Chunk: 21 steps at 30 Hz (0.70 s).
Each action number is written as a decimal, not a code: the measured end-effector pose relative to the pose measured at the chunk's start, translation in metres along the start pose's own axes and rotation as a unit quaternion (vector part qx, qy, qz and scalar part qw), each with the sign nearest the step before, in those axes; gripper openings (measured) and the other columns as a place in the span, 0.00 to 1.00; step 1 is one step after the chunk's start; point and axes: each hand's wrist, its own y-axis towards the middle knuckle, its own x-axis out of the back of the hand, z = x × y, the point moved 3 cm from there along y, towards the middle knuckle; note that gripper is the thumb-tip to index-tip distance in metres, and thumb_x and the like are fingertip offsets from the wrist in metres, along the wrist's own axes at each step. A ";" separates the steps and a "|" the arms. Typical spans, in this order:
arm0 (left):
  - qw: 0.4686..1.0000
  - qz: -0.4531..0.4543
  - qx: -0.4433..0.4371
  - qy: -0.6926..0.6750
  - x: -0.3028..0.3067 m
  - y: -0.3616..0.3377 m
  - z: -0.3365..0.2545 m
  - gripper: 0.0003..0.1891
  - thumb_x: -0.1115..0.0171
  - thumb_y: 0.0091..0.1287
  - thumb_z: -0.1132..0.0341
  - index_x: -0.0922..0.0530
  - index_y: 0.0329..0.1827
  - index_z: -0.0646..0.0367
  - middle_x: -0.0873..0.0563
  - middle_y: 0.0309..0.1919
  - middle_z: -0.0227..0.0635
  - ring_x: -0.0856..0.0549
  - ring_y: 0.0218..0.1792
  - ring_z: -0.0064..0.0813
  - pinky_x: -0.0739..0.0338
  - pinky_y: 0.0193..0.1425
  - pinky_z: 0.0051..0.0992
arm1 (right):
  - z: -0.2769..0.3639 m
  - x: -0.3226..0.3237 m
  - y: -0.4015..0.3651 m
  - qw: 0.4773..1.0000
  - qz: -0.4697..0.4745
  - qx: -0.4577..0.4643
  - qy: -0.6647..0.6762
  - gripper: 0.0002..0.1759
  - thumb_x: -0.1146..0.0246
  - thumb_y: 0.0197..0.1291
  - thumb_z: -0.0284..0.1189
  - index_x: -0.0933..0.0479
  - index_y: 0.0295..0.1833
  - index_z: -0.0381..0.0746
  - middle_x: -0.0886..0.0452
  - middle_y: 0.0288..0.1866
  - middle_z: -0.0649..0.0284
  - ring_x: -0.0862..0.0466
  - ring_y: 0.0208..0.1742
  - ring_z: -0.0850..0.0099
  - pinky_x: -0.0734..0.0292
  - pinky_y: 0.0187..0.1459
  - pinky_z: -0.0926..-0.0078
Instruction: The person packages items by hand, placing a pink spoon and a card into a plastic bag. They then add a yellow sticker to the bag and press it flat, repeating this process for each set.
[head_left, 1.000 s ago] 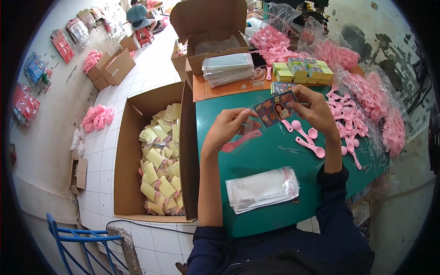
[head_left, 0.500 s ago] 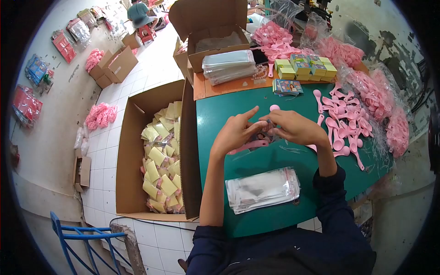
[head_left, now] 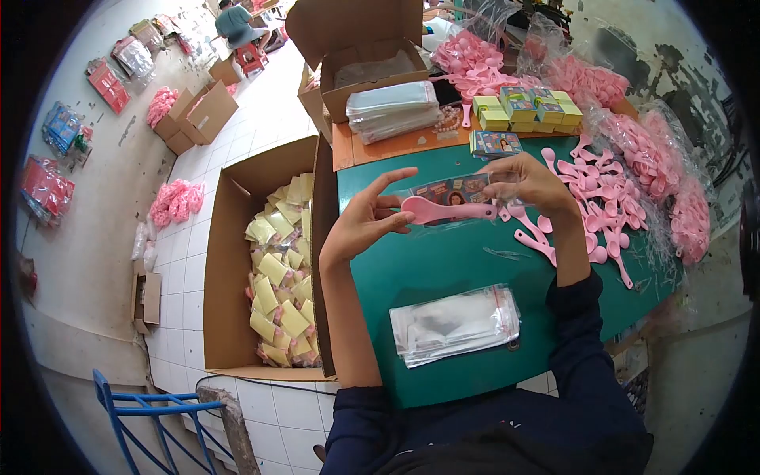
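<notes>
Between my two hands, above the green table, is a clear plastic bag (head_left: 484,184) holding a pink spoon (head_left: 455,210) and a dark printed card (head_left: 451,192). My left hand (head_left: 370,215) pinches the bag's left end, near the spoon's bowl. At the other end, my right hand (head_left: 529,186) grips the bag with thumb and fingers. A stack of flat clear bags (head_left: 455,326) lies on the table nearer my body. Loose pink spoons (head_left: 600,194) are heaped to the right, some close to my right wrist. Beyond my hands sits a small pile of printed cards (head_left: 495,146).
Left of the table (head_left: 427,277), a tall cardboard box (head_left: 222,261) holds many filled packs. An open carton (head_left: 372,67), more clear bags (head_left: 392,111) and card stacks (head_left: 526,111) stand at the back. A blue metal frame (head_left: 154,408) is lower left. A person (head_left: 235,24) sits far off.
My hands have moved apart, the left toward the left and the right toward the right. The bag with the spoon and card is now stretched level between them.
</notes>
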 end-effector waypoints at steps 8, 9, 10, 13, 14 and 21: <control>0.990 -0.109 0.054 0.074 -0.003 0.015 0.037 0.32 0.43 0.68 0.61 0.47 0.72 0.55 0.16 0.39 0.44 0.16 0.42 0.29 0.18 0.43 0.25 | -0.007 -0.005 0.011 0.934 -0.151 0.123 -0.301 0.13 0.33 0.52 0.29 0.21 0.43 0.33 0.17 0.34 0.59 0.18 0.34 0.75 0.25 0.37 0.77; 0.983 -0.145 0.091 0.069 -0.007 0.015 0.047 0.33 0.45 0.70 0.59 0.50 0.73 0.55 0.16 0.40 0.46 0.15 0.42 0.31 0.18 0.42 0.25 | -0.009 -0.011 0.009 0.927 -0.174 0.122 -0.310 0.14 0.33 0.53 0.30 0.21 0.44 0.34 0.17 0.34 0.57 0.18 0.34 0.73 0.25 0.38 0.76; 0.987 -0.124 0.104 -0.022 -0.019 0.012 0.055 0.33 0.47 0.71 0.59 0.53 0.73 0.55 0.16 0.41 0.47 0.15 0.43 0.32 0.18 0.43 0.25 | -0.015 -0.018 0.012 0.927 -0.132 0.155 -0.314 0.14 0.33 0.53 0.30 0.21 0.45 0.35 0.18 0.35 0.56 0.18 0.35 0.71 0.25 0.39 0.75; 0.964 -0.074 0.130 -0.220 -0.047 -0.010 0.075 0.35 0.54 0.74 0.59 0.64 0.74 0.55 0.18 0.44 0.52 0.16 0.47 0.38 0.18 0.46 0.30 | -0.041 -0.039 0.018 0.909 0.034 0.213 -0.356 0.17 0.34 0.52 0.30 0.22 0.48 0.37 0.20 0.43 0.53 0.19 0.41 0.60 0.25 0.45 0.69; 0.965 -0.080 0.135 -0.210 -0.047 -0.015 0.080 0.35 0.54 0.74 0.60 0.65 0.74 0.54 0.18 0.44 0.52 0.16 0.47 0.38 0.18 0.47 0.31 | -0.048 -0.043 0.017 0.907 0.051 0.207 -0.363 0.17 0.34 0.51 0.30 0.22 0.48 0.37 0.21 0.44 0.53 0.20 0.43 0.60 0.26 0.46 0.68; 0.972 -0.055 0.180 -0.138 -0.054 -0.031 0.094 0.34 0.55 0.73 0.69 0.66 0.74 0.52 0.19 0.46 0.51 0.15 0.43 0.37 0.17 0.45 0.32 | -0.073 -0.064 0.003 0.899 0.160 0.116 -0.392 0.11 0.32 0.47 0.26 0.25 0.38 0.39 0.25 0.41 0.58 0.25 0.49 0.58 0.29 0.49 0.64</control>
